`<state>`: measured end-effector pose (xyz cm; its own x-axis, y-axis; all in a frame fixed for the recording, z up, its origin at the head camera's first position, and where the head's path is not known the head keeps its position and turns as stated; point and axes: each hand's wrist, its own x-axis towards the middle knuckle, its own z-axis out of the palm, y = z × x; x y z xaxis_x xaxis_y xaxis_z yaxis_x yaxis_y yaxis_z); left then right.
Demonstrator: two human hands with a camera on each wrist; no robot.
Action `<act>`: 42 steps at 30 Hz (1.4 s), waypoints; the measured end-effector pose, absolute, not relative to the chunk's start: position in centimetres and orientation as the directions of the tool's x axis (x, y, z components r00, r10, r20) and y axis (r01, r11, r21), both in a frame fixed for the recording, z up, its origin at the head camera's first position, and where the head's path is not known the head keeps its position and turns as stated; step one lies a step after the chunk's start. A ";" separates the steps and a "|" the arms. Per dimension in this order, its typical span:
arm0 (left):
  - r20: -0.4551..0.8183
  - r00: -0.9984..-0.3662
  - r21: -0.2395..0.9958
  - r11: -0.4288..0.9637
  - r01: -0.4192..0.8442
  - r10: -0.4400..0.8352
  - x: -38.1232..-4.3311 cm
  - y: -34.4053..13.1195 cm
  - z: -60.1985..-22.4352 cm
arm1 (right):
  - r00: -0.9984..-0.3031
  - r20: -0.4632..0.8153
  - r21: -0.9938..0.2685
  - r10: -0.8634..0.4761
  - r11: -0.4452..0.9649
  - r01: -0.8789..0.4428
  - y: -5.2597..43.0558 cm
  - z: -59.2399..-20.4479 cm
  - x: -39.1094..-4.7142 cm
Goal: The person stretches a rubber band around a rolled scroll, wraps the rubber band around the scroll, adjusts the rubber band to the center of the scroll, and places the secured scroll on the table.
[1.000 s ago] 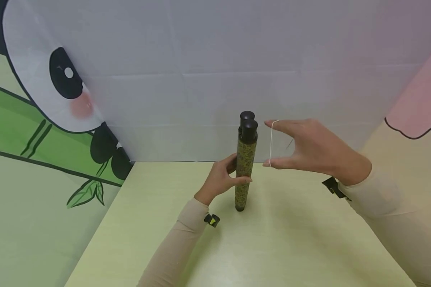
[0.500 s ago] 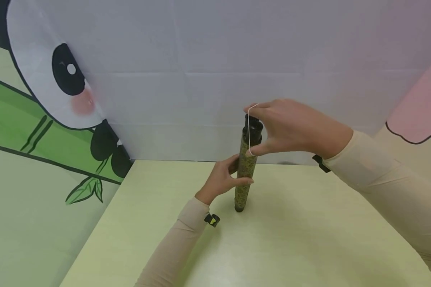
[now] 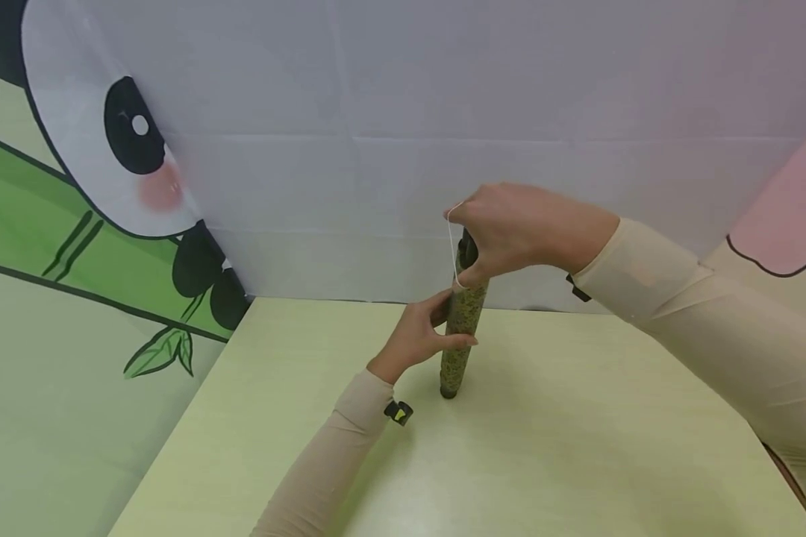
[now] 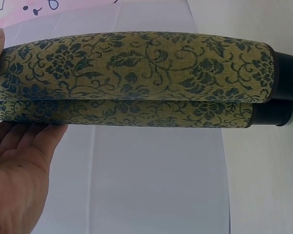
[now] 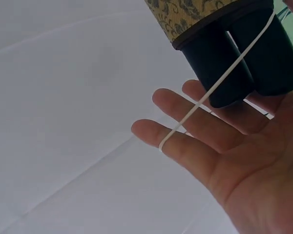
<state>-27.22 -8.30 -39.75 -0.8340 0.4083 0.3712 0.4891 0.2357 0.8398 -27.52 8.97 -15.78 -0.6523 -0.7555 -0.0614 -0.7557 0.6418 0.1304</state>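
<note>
A rolled scroll (image 3: 466, 313) with two rollers, covered in gold cloth with a dark floral pattern, stands nearly upright on one end, leaning a little. My left hand (image 3: 413, 339) grips its middle, thumb in front and fingers behind. Around its top, my right hand (image 3: 513, 227) spreads thumb and fingers apart, stretching a thin white elastic band (image 3: 453, 242) between them. In the right wrist view the band (image 5: 215, 87) crosses in front of the black roller knobs (image 5: 215, 73), over fairly straight fingers. The left wrist view shows the rollers (image 4: 136, 63) lying side by side.
The scroll's lower end stands on a pale table (image 3: 578, 425). Behind the table hangs a pale cloth backdrop (image 3: 389, 112) with printed cartoon figures at left and right. Each sleeve has a small dark device (image 3: 398, 412) at the wrist.
My right hand has moved left with the stretched band, from beside the scroll to around its top. The scroll's top leans slightly more to the right. My left hand has kept its grip.
</note>
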 end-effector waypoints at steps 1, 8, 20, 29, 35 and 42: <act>0.373 -0.833 0.840 0.232 0.490 0.409 -27.2 -8.3 -39.7 | -0.654 -0.073 0.134 -0.753 0.642 -0.755 8.9 -15.7 -27.6; 0.361 -0.840 0.852 0.225 0.474 0.405 -27.2 -8.6 -39.7 | -0.668 -0.121 0.104 -0.734 0.660 -0.744 8.7 -15.0 -28.1; 0.346 -0.842 0.843 0.258 0.473 0.413 -27.0 -8.3 -39.8 | -0.647 -0.191 -0.006 -0.738 0.660 -0.751 9.2 -15.3 -29.0; 0.321 -0.850 0.858 0.252 0.447 0.417 -26.9 -8.3 -39.6 | -0.632 -0.307 0.089 -0.712 0.639 -0.764 7.8 -14.5 -29.0; 0.317 -0.848 0.854 0.262 0.450 0.424 -26.9 -8.1 -39.5 | -0.651 -0.422 0.177 -0.632 0.646 -0.742 6.5 -13.9 -28.5; 0.315 -0.848 0.843 0.285 0.457 0.427 -27.0 -7.9 -39.4 | -0.708 -0.519 0.307 -0.479 0.668 -0.677 4.7 -13.5 -27.8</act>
<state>-26.99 -7.88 -39.42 -0.8476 0.4271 0.3148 0.4566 0.2851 0.8427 -27.82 4.74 -13.50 -0.7080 -0.4793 -0.5187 -0.6775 0.6683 0.3072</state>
